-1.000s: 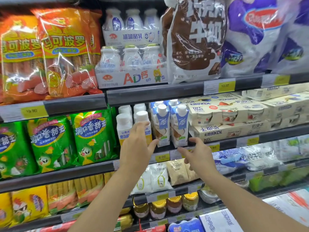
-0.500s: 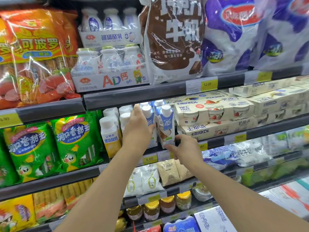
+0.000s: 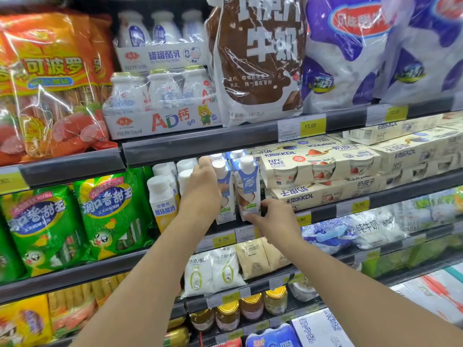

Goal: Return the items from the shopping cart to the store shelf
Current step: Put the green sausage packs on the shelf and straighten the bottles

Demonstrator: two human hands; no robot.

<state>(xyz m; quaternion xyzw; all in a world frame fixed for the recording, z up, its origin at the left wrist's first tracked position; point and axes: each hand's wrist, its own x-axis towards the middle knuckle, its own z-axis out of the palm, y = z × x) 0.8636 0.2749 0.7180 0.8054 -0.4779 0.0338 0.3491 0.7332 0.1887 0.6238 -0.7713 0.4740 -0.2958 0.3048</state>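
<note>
Two blue-and-white drink cartons with white caps stand side by side on the middle shelf (image 3: 323, 212). My left hand (image 3: 202, 190) wraps around the left carton (image 3: 226, 211) from its left side, thumb across its front. My right hand (image 3: 274, 221) is lower, with thumb and forefinger pinching the bottom right corner of the right carton (image 3: 248, 186). Both cartons are upright at the shelf's front edge. No shopping cart is in view.
White-capped yellow yogurt bottles (image 3: 161, 199) stand just left of the cartons, and cream yogurt multipacks (image 3: 320, 166) are stacked just right. Green sausage bags (image 3: 110, 214) fill the left. Milk bags and bottle packs sit on the shelf above, pouches and jars on those below.
My left hand has shifted right from the white-capped yellow bottle to the left blue carton. My right hand has risen from the shelf edge to the right carton's base. The view has moved closer.
</note>
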